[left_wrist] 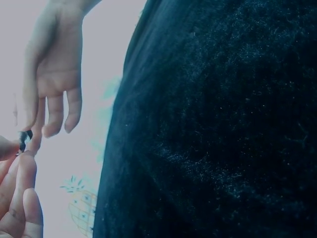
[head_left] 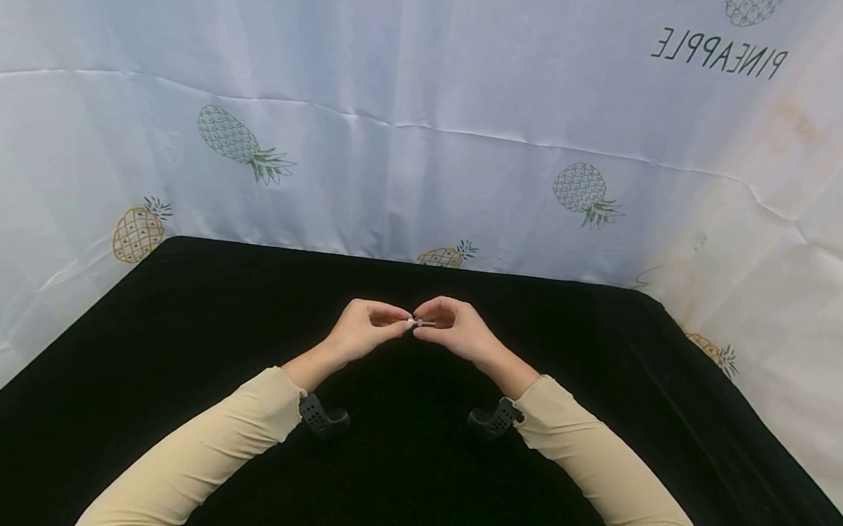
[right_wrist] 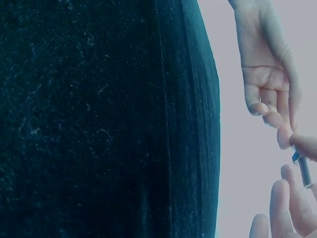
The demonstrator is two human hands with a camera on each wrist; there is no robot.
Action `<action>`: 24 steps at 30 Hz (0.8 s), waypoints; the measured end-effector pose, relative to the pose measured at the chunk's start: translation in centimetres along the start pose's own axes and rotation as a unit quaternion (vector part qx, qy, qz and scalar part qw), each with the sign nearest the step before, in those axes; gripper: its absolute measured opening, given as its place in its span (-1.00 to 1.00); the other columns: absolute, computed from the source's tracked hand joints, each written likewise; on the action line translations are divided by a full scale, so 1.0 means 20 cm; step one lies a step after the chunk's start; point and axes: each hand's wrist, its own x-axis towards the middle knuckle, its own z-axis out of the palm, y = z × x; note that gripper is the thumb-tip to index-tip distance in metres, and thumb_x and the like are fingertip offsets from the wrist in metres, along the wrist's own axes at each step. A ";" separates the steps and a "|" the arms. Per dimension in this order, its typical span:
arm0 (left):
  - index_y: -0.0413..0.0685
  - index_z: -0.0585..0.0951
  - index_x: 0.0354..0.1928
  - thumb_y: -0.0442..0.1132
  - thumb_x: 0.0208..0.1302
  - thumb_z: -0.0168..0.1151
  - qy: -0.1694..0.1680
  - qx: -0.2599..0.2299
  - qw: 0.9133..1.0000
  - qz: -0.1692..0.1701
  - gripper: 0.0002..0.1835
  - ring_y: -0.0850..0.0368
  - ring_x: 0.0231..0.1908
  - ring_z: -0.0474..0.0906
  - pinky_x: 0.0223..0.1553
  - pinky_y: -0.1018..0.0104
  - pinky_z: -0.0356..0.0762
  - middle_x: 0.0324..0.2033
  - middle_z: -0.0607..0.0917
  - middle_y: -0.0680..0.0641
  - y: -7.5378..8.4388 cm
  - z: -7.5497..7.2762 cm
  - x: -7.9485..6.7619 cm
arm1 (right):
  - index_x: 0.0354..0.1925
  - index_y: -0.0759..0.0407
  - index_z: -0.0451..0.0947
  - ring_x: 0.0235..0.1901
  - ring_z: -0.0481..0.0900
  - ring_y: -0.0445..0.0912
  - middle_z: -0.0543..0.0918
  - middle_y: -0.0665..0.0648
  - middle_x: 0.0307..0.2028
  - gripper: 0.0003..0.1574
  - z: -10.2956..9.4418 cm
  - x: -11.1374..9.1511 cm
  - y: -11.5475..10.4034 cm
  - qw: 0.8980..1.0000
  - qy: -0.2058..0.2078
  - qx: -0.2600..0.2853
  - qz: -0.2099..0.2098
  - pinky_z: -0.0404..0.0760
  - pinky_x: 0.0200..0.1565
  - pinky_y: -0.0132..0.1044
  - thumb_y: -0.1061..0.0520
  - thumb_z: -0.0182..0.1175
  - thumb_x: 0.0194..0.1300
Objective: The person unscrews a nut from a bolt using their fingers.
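Note:
A small metal bolt [right_wrist: 305, 173] with a visible thread is held up between the two hands, over the black cloth. My left hand [head_left: 365, 330] pinches its left end between thumb and fingers, covering that end. From there the shank points toward the right palm. A small nut [right_wrist: 295, 157] sits around the bolt, close to the left fingertips. My right hand [head_left: 461, 330] has its thumb and fingertips curled at the nut, with the threaded end inside the curve of its fingers. In the left wrist view the part between the fingertips [left_wrist: 30, 159] looks dark.
Black cloth [head_left: 403, 479] covers the table. A white curtain [head_left: 428, 188] printed with pineapples hangs behind it and along the sides. Each wrist wears a dark strapped device, one on the left [head_left: 323, 417] and one on the right [head_left: 494, 420], below light sleeves.

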 end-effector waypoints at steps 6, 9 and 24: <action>-0.14 0.66 -0.09 -0.18 0.25 0.21 -0.005 0.002 1.000 0.008 -0.74 0.09 -0.20 0.67 -0.14 0.27 0.64 -0.17 0.73 -0.17 0.01 0.00 -0.01 | 0.03 0.16 0.51 -0.04 0.59 0.05 0.66 0.19 -0.09 -0.60 0.00 0.01 0.01 0.999 -0.004 -0.010 0.042 0.52 0.09 -0.06 -0.02 0.09 0.34; -0.14 0.65 -0.08 -0.18 0.25 0.21 -0.007 -0.001 1.000 0.008 -0.74 0.08 -0.20 0.68 -0.14 0.26 0.64 -0.16 0.72 -0.18 0.01 -0.01 -0.01 | 0.00 0.21 0.54 -0.06 0.60 0.11 0.69 0.22 -0.15 -0.60 0.00 0.01 0.00 0.999 -0.012 -0.011 0.045 0.50 0.11 -0.01 -0.02 0.03 0.38; -0.15 0.66 -0.08 -0.18 0.24 0.22 -0.007 -0.001 1.000 0.011 -0.74 0.06 -0.19 0.68 -0.12 0.25 0.64 -0.16 0.72 -0.19 0.00 0.00 -0.01 | 0.04 0.18 0.51 -0.03 0.59 0.07 0.66 0.20 -0.08 -0.61 0.00 0.00 0.00 0.999 -0.014 -0.001 0.035 0.52 0.11 -0.05 0.00 0.09 0.34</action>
